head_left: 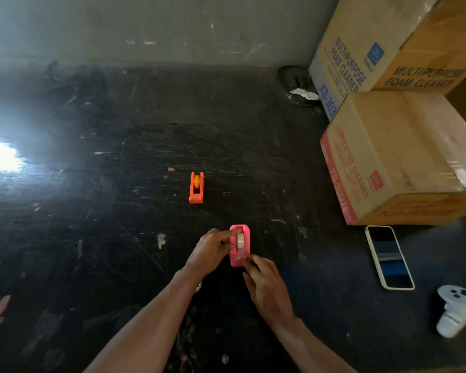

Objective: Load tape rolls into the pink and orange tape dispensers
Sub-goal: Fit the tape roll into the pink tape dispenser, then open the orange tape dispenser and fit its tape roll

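A scratched black worktop (pixel 119 211) carries an orange plastic tape dispenser (pixel 196 187) at centre, a pink plastic tape dispenser (pixel 240 246) below it, brown cardboard boxes (pixel 398 157) upper right, and a white-cased phone (pixel 389 257) and white controller (pixel 456 310) lower right.

Both bare forearms reach forward and converge, the left hand (pixel 210 251) curled with its index finger stretched rightward, the right hand (pixel 267 286) just beside and nearer the body, fingertips (pixel 246 261) pinched together pointing forward-left.
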`<state>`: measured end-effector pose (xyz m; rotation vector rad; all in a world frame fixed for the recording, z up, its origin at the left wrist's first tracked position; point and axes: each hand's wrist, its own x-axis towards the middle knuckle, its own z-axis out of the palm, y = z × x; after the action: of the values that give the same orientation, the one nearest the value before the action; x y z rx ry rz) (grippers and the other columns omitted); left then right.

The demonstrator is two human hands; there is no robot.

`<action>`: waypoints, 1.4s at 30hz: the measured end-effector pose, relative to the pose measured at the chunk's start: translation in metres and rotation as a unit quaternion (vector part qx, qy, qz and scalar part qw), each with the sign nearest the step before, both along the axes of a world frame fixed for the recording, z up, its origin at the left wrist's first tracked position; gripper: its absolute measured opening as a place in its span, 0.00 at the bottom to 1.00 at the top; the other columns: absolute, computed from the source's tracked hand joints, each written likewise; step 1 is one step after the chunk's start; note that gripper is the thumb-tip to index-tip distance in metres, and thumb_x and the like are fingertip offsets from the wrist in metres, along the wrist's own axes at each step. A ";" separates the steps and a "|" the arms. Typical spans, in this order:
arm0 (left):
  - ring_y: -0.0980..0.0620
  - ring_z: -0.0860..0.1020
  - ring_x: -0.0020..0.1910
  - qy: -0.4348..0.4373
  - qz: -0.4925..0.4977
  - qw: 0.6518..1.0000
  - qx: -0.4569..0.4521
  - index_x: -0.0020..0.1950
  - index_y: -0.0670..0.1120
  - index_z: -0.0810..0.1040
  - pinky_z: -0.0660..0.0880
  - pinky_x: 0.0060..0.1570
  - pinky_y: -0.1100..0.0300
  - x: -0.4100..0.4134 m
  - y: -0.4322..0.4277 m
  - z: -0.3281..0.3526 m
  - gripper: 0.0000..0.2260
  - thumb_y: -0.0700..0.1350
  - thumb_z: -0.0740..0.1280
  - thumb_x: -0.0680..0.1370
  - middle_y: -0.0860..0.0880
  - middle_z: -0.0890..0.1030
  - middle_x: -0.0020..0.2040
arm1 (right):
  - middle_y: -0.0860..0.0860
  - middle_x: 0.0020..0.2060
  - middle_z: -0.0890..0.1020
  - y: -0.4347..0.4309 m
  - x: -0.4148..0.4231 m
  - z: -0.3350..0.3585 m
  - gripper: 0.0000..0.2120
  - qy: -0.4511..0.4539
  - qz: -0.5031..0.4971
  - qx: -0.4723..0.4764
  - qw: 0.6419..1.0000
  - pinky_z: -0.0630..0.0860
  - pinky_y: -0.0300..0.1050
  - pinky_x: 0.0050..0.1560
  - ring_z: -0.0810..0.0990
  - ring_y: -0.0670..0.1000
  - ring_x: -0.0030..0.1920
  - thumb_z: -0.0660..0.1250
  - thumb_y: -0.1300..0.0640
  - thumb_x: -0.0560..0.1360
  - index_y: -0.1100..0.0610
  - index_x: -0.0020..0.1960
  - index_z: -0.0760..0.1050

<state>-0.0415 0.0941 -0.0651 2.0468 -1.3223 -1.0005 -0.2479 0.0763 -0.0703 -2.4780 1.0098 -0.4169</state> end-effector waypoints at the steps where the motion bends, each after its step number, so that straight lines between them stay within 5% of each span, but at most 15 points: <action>1: 0.53 0.80 0.57 -0.002 -0.003 1.000 -0.002 0.74 0.57 0.74 0.81 0.61 0.52 0.000 0.000 0.001 0.22 0.41 0.68 0.82 0.50 0.75 0.59 | 0.51 0.65 0.79 0.003 -0.001 0.002 0.18 -0.002 -0.008 0.013 1.000 0.78 0.38 0.59 0.77 0.50 0.65 0.71 0.57 0.79 0.56 0.68 0.79; 7: 0.56 0.82 0.51 0.019 0.036 0.999 -0.027 0.76 0.58 0.71 0.82 0.55 0.60 0.002 0.013 0.003 0.25 0.38 0.67 0.82 0.50 0.77 0.58 | 0.49 0.77 0.66 0.021 0.010 0.011 0.30 -0.016 -0.117 0.158 0.980 0.67 0.43 0.75 0.65 0.48 0.77 0.65 0.48 0.82 0.53 0.80 0.62; 13: 0.58 0.83 0.49 0.023 0.153 0.988 -0.023 0.76 0.55 0.70 0.80 0.50 0.64 0.018 0.027 0.000 0.23 0.41 0.66 0.83 0.51 0.81 0.55 | 0.54 0.78 0.65 0.021 0.048 0.015 0.41 -0.026 -0.217 0.200 0.955 0.69 0.48 0.74 0.65 0.53 0.77 0.73 0.47 0.76 0.54 0.81 0.56; 16: 0.57 0.82 0.49 0.004 0.186 0.982 -0.018 0.75 0.53 0.72 0.82 0.54 0.57 0.027 0.033 0.000 0.21 0.41 0.67 0.82 0.51 0.82 0.53 | 0.56 0.78 0.64 0.017 0.059 0.014 0.44 -0.015 -0.253 0.224 0.941 0.69 0.51 0.75 0.64 0.54 0.78 0.76 0.49 0.74 0.56 0.81 0.54; 22: 0.50 0.80 0.59 -0.080 0.213 0.974 0.007 0.75 0.51 0.73 0.80 0.60 0.53 0.035 0.036 0.003 0.22 0.46 0.70 0.81 0.46 0.79 0.63 | 0.55 0.71 0.73 0.006 0.063 0.012 0.38 -0.004 -0.275 0.210 0.938 0.73 0.45 0.69 0.72 0.53 0.71 0.77 0.49 0.73 0.57 0.77 0.65; 29: 0.42 0.55 0.83 -0.230 0.103 0.965 0.075 0.83 0.44 0.55 0.59 0.80 0.46 0.047 0.034 -0.006 0.40 0.60 0.67 0.80 0.42 0.58 0.83 | 0.52 0.63 0.76 -0.006 0.068 0.011 0.33 -0.009 -0.290 0.191 0.938 0.70 0.34 0.57 0.76 0.49 0.63 0.78 0.48 0.72 0.57 0.72 0.70; 34: 0.44 0.48 0.84 -0.254 0.065 0.961 0.083 0.84 0.43 0.49 0.51 0.81 0.48 0.060 0.029 -0.014 0.46 0.70 0.60 0.78 0.43 0.49 0.85 | 0.52 0.62 0.77 -0.034 0.082 0.008 0.34 -0.020 -0.325 0.183 0.927 0.71 0.37 0.53 0.76 0.49 0.61 0.79 0.47 0.70 0.56 0.71 0.71; 42: 0.46 0.44 0.84 -0.242 0.052 0.965 0.089 0.84 0.44 0.44 0.45 0.80 0.51 0.063 0.030 -0.015 0.47 0.71 0.58 0.78 0.44 0.45 0.85 | 0.57 0.64 0.76 -0.103 0.135 0.007 0.33 -0.035 -0.376 0.164 0.911 0.78 0.46 0.58 0.77 0.55 0.64 0.80 0.49 0.70 0.59 0.69 0.73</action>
<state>0.0217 0.1236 -0.0797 2.5854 -1.3714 -0.6073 -0.1131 -0.0269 -0.0638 -1.6910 1.8196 -0.5038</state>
